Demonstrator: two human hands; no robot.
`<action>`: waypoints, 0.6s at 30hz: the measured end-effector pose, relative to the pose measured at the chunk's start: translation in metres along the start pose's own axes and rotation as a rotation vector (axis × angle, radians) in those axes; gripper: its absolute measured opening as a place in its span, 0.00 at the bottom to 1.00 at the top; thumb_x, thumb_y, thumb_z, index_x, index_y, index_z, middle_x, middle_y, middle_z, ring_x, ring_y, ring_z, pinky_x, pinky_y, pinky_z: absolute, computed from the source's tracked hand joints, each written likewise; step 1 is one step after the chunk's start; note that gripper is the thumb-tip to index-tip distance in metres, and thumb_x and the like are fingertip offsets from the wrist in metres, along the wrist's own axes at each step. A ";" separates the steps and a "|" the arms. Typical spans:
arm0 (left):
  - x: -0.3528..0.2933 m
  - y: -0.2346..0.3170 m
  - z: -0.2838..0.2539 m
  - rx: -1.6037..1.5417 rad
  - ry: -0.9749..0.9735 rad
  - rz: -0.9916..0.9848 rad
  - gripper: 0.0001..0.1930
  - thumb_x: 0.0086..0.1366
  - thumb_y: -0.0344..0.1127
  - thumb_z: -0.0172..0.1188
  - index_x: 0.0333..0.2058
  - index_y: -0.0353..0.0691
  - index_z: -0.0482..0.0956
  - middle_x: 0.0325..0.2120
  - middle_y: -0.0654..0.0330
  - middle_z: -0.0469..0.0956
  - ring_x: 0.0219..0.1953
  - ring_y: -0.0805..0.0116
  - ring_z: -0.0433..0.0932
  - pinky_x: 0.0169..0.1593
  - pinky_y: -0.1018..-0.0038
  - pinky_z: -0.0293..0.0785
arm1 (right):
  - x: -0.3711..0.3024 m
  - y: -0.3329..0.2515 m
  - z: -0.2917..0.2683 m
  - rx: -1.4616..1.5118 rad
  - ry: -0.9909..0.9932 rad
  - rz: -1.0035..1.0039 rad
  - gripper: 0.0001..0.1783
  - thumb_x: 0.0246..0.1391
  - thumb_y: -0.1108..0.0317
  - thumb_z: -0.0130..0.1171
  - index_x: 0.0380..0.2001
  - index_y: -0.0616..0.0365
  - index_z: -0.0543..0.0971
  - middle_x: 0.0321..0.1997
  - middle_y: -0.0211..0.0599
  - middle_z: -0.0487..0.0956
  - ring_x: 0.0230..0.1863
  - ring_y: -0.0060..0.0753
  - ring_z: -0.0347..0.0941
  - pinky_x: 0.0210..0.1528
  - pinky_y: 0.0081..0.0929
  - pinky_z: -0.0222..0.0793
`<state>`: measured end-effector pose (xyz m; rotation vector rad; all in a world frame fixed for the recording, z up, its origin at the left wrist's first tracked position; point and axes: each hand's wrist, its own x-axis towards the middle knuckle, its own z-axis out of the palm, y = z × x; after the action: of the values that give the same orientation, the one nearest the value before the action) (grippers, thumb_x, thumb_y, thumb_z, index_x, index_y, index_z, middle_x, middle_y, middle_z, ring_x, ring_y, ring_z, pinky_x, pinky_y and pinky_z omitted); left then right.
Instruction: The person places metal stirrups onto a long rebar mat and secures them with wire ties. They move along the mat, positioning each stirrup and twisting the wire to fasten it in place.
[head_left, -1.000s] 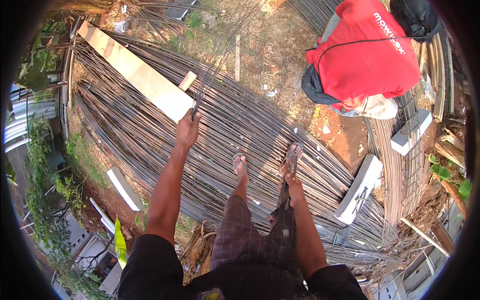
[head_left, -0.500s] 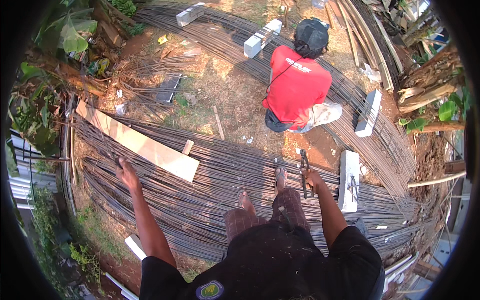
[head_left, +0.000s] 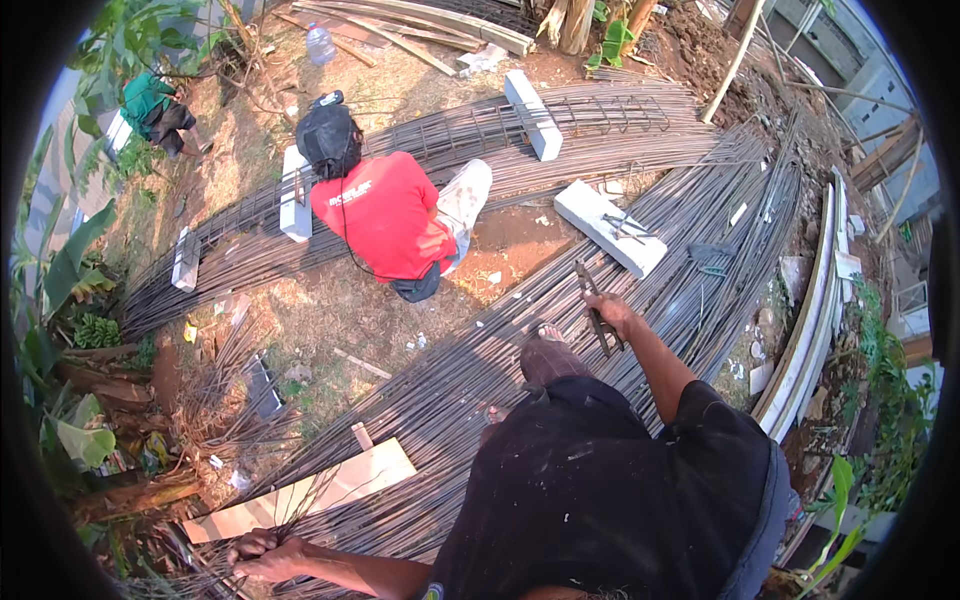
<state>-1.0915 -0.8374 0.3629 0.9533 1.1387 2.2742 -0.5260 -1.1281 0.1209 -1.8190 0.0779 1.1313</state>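
My right hand (head_left: 608,310) is closed round the handles of long dark pincers (head_left: 604,335), their jaws pointing away from me above a bed of steel bars (head_left: 480,370). At the lower left, my left hand (head_left: 268,556) has its fingers curled round thin dark wires (head_left: 292,508), just beside a pale wooden board (head_left: 350,480) lying across the bars. Where the wires end is hard to make out. My feet stand on the bars.
A person in a red shirt (head_left: 385,215) crouches ahead by a rebar cage (head_left: 460,130). White blocks (head_left: 610,228) rest on or beside the bars. Another person in green (head_left: 150,105) is at far left. Long planks (head_left: 815,310) lie at right.
My view and body have turned to the right, so the scene has swung round. The pincers stay in my right hand. My left hand now shows lower, near the board's end.
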 end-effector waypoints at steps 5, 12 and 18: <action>-0.028 0.033 0.083 -0.015 0.221 -0.013 0.24 0.66 0.57 0.58 0.53 0.50 0.71 0.51 0.58 0.71 0.53 0.65 0.71 0.56 0.54 0.70 | -0.054 -0.103 0.027 0.335 -0.516 -0.438 0.31 0.60 0.53 0.63 0.58 0.55 0.64 0.34 0.30 0.72 0.35 0.25 0.74 0.35 0.27 0.73; -0.166 0.081 0.228 -0.281 -0.469 0.048 0.18 0.74 0.52 0.41 0.37 0.46 0.72 0.22 0.66 0.64 0.22 0.69 0.66 0.26 0.68 0.63 | -0.129 -0.277 0.032 0.346 -1.440 -0.947 0.41 0.53 0.33 0.61 0.47 0.64 0.70 0.23 0.27 0.71 0.24 0.19 0.72 0.25 0.20 0.67; -0.284 0.094 0.333 -0.276 -0.549 0.162 0.18 0.74 0.52 0.41 0.37 0.44 0.72 0.23 0.65 0.64 0.23 0.66 0.67 0.28 0.66 0.65 | -0.192 -0.362 0.022 0.501 -2.160 -1.022 0.23 0.62 0.46 0.59 0.41 0.57 0.71 0.27 0.20 0.68 0.28 0.15 0.66 0.29 0.18 0.65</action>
<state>-0.6611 -0.8946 0.4714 1.4675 0.5163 2.0177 -0.4719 -0.9927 0.5046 0.5022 -1.4180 1.4016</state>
